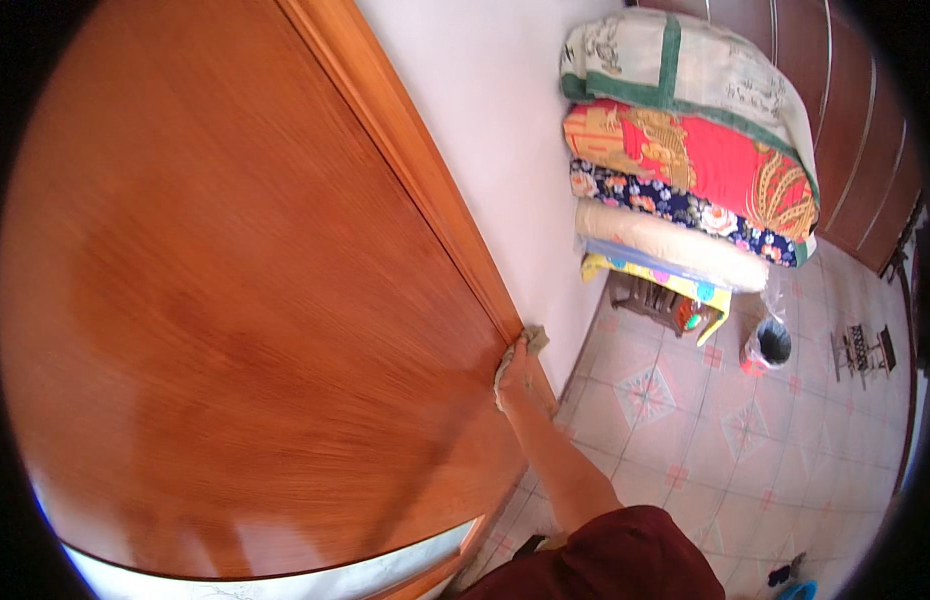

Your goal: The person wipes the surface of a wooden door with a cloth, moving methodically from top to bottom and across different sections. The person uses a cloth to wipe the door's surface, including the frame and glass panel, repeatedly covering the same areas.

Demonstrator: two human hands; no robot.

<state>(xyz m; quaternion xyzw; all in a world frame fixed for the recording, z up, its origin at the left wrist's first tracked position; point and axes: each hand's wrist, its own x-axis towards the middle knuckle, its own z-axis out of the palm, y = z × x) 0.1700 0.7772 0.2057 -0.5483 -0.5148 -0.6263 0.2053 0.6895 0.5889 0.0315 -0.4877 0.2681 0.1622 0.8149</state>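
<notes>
My right hand (516, 378) presses a greyish-beige cloth (535, 340) against the lower part of a wooden door frame (440, 225). The fingers are closed on the cloth, which sticks out above the hand and along its left side. My bare forearm runs down to a dark red sleeve (615, 560). Left of the hand spreads a broad, glossy reddish-brown door panel (255, 300), with faint shadows and reflections on it. My left hand does not show.
Right of the frame is a white wall (485, 120). Folded bedding (685, 150) is stacked on a small low stand (650, 305). A lined waste bin (773, 345) and a small dark rack (865, 352) stand on the tiled floor (685, 430). A dark panelled door (845, 130) is behind.
</notes>
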